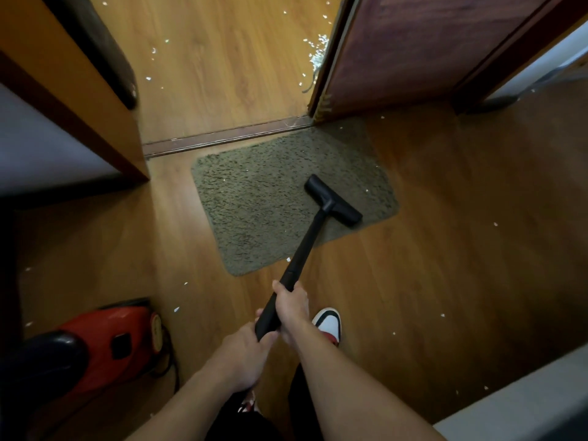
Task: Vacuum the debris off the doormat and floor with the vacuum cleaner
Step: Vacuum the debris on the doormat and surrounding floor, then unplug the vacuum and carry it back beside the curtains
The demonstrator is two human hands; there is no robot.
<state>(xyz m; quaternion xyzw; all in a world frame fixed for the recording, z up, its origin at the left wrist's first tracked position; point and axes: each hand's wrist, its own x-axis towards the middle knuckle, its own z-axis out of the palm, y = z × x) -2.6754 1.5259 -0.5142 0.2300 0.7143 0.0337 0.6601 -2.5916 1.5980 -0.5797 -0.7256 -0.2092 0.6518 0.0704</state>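
A shaggy olive doormat (261, 198) lies on the wood floor just inside the door threshold. The black vacuum head (332, 201) rests on the mat's right part, with the black wand (302, 249) running back toward me. My right hand (291, 305) grips the wand higher up and my left hand (245, 354) grips its lower end. The red and black vacuum body (95, 342) sits on the floor at my lower left. White paper bits (318, 47) lie thick by the door edge beyond the threshold, and a few specks dot the mat and nearby floor.
An open dark wooden door (413, 49) stands at the upper right and a door frame (79, 100) at the left. A metal threshold strip (222, 136) crosses behind the mat. My white and red shoe (329, 323) is beside the wand. A pale surface (525, 399) fills the lower right.
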